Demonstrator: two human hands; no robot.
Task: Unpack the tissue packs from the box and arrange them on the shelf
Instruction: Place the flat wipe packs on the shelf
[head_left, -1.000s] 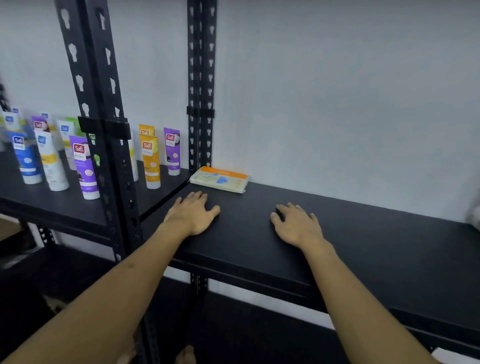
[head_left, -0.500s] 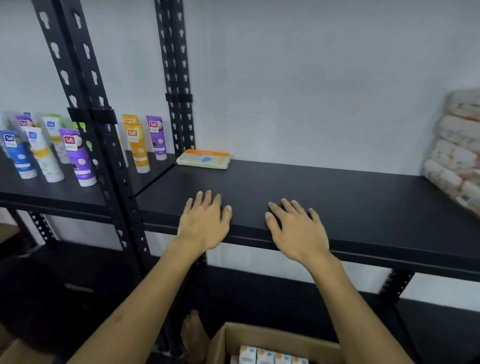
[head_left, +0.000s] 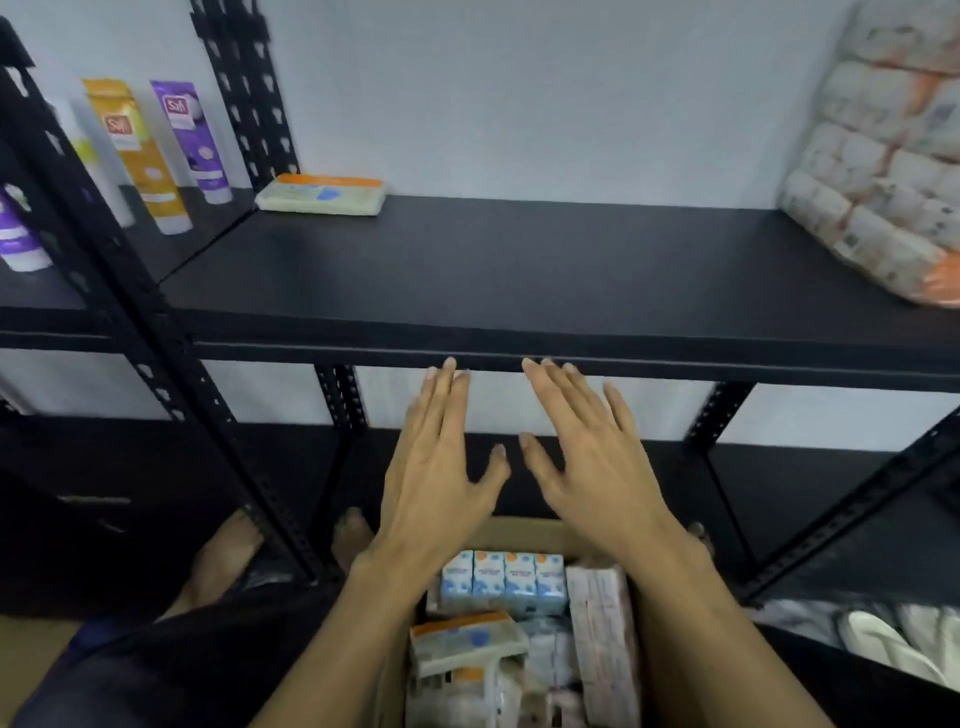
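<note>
One flat tissue pack (head_left: 323, 194) with an orange stripe lies at the back left corner of the black shelf (head_left: 519, 270). Below me stands an open cardboard box (head_left: 524, 530) holding several tissue packs (head_left: 503, 582); a white and orange pack (head_left: 467, 642) lies on top. My left hand (head_left: 439, 478) and my right hand (head_left: 592, 462) hover side by side in the air above the box, just below the shelf's front edge. Both hands are empty, palms down, fingers spread.
Cream tubes (head_left: 140, 156) stand on the neighbouring shelf at the left, behind a black upright post (head_left: 130, 291). A big wrapped bundle of paper rolls (head_left: 883, 171) leans at the shelf's right end. A lower shelf (head_left: 779, 499) runs beneath. Bare feet (head_left: 228, 556) stand by the box.
Both hands have come off the shelf top and drawn back and down to above the box. My view has tilted downward, bringing the box's contents into sight.
</note>
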